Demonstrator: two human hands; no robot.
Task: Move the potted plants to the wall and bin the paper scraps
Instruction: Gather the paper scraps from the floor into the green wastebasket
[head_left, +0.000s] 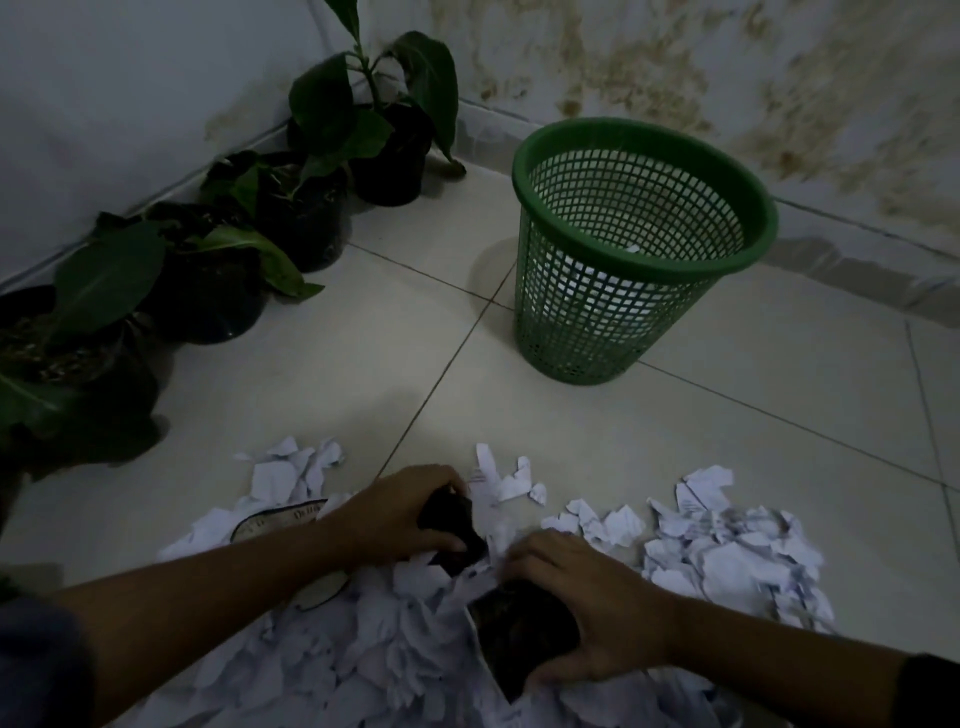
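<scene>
A big heap of torn white paper scraps (415, 649) covers the floor in front of me, with more scraps (727, 551) spread to the right. My left hand (395, 514) grips a dark scrap (452, 527) at the top of the heap. My right hand (592, 608) holds another dark scrap (524, 639) lower down, fingers curled over it. The green mesh bin (571, 322) stands upright beyond the heap, with a bit of white paper showing inside. Several potted plants line the left wall, from the corner pot (389, 166) to the nearest pot (78, 384).
The stained back wall (727, 67) runs behind the bin. Bare white floor tiles (337, 364) lie between the heap, the pots and the bin. A pale oval printed item (275, 519) peeks from under the scraps by my left forearm.
</scene>
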